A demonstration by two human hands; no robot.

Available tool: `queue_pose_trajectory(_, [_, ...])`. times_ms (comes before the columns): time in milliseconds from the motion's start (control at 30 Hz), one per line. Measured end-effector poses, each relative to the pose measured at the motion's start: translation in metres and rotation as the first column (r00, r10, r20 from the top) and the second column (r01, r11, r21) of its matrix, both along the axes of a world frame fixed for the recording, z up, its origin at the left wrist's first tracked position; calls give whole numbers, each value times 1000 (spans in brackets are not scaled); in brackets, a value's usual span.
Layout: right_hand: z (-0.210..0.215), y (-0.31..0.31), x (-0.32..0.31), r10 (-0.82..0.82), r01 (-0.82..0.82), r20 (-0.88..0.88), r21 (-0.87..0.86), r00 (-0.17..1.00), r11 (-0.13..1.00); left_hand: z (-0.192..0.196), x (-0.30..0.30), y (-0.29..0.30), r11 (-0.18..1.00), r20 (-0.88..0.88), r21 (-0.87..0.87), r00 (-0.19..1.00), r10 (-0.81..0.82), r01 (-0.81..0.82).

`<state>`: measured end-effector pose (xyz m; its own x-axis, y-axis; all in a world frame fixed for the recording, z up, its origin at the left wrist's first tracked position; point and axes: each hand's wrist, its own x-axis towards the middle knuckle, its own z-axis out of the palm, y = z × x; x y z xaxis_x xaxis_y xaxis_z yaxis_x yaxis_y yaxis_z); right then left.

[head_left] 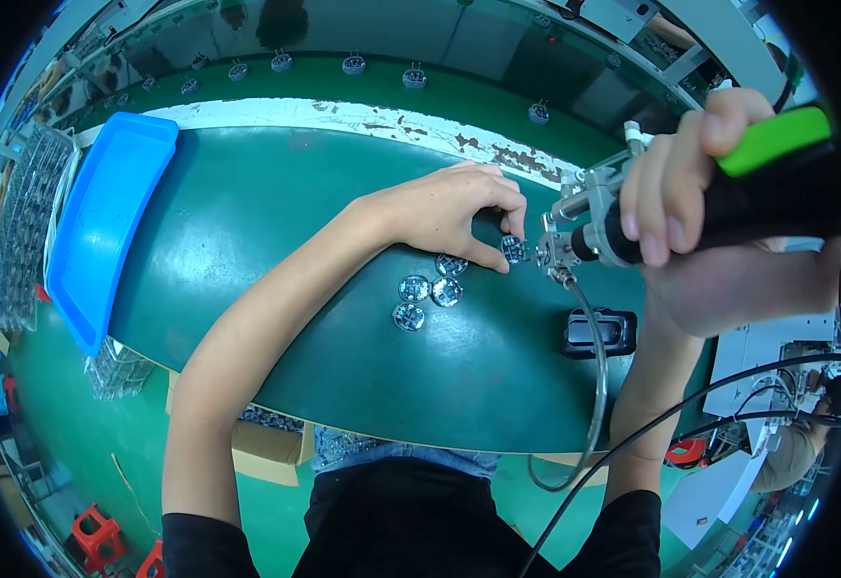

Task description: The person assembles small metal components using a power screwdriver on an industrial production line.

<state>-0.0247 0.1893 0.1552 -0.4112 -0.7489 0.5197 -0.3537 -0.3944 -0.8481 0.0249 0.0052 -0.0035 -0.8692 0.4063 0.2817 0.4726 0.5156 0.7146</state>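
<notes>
Five small round silver discs sit on the green surface (pixel 276 222). One disc (pixel 514 249) is pinched upright between thumb and fingertips of the left hand (pixel 449 212), its lower edge at or just above the surface. The other four discs (pixel 428 289) lie flat in a loose cluster just below that hand, close together, some touching.

Right hand (pixel 690 193): fingers wrapped tight around the black grip of a powered hand tool (pixel 728 207) with a bright green top. The tool's metal nose (pixel 560 246) points left and meets the pinched disc at its right side. A grey hose (pixel 595 385) drops from the nose and loops down past the near edge of the surface. A thin black cable (pixel 671 414) runs beneath the right forearm.

Black box-shaped item (pixel 600 332): lies flat on the surface, below the tool, just right of the hose, well apart from the discs.

Blue tray (pixel 103 222): long, shallow, at the far left end of the surface, tilted over its edge. Clear stacked trays (pixel 25 212) of small parts stand further left.

Back of the scene: a row of small round parts (pixel 353 65) on a darker green belt beyond the chipped white edge of the surface.
</notes>
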Motion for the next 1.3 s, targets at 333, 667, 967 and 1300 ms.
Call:
queue_pose_trajectory(333, [2, -18, 9, -4, 4, 8, 1, 1000, 1000, 0, -1, 2, 1000, -32, -4, 999, 7, -7])
queue_pose_trajectory(667, [1, -27, 11, 2, -2, 20, -4, 1000, 1000, -2, -1, 2, 1000, -29, -9, 1000, 11, -11])
queue_pose_trajectory(967, [1, -34, 14, -6, 7, 37, -19, 999, 1000, 0, 0, 2, 999, -11, -23, 1000, 23, -24])
queue_pose_trajectory(1300, [4, -33, 10, -19, 21, 44, -53, 999, 998, 0, 0, 2, 998, -14, -52, 999, 39, -40])
